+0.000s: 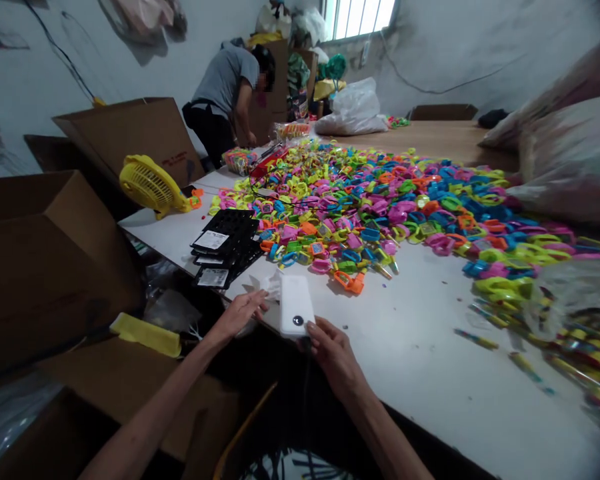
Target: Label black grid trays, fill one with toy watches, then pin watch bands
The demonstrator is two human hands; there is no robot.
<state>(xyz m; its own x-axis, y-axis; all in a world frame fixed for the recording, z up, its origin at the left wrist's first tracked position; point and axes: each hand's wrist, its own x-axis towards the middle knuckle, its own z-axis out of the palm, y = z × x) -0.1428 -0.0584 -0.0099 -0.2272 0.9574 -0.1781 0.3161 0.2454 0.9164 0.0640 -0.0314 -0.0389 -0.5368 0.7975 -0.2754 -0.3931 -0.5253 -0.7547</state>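
A white power bank [294,297] with a small dark round display lies near the front edge of the table. My right hand [334,350] grips its lower right corner between thumb and fingers, and a dark cable hangs below it. To the left, my left hand [244,312] is at the table edge, its fingers stretched out and holding nothing I can see. Just beyond those fingers, beside the power bank, is a crumpled white tissue-like piece [270,283]. Black flat cards with white labels [225,243] are stacked past my left hand.
A big heap of colourful plastic toy watches [360,200] covers the table [410,320]. A yellow fan [153,185] stands at the left edge. Cardboard boxes [45,253] flank the left side. Plastic bags [575,160] are at right. Another person [225,83] bends over at the back.
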